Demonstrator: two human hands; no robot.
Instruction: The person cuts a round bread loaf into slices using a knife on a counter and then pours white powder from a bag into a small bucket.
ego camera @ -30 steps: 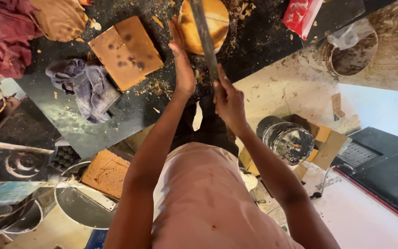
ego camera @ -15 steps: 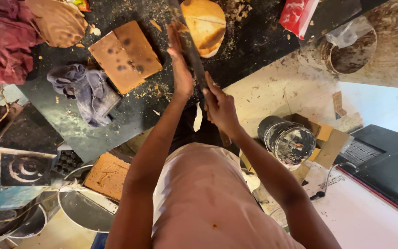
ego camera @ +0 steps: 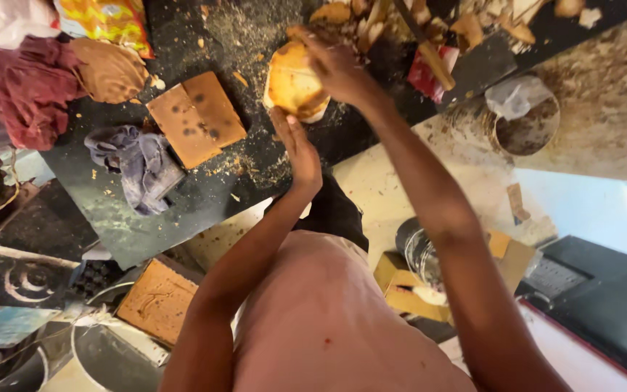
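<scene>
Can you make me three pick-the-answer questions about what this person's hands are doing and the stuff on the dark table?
1. Where is the grey cloth?
A. Left of the flat brown block
B. On top of the round yellow piece
C. In the bucket

2. What colour is the round piece under the right hand?
A. Blue
B. Yellow-orange
C. Green

3. How is the left hand?
A. Closed around a cup
B. Inside the bucket
C. Open, fingers stretched toward the round piece

Answers:
1 A: the cloth lies crumpled just left of and below the block on the dark table.
2 B: its surface shows yellow-orange between the fingers.
3 C: the hand is flat and holds nothing, just below the piece.
</scene>
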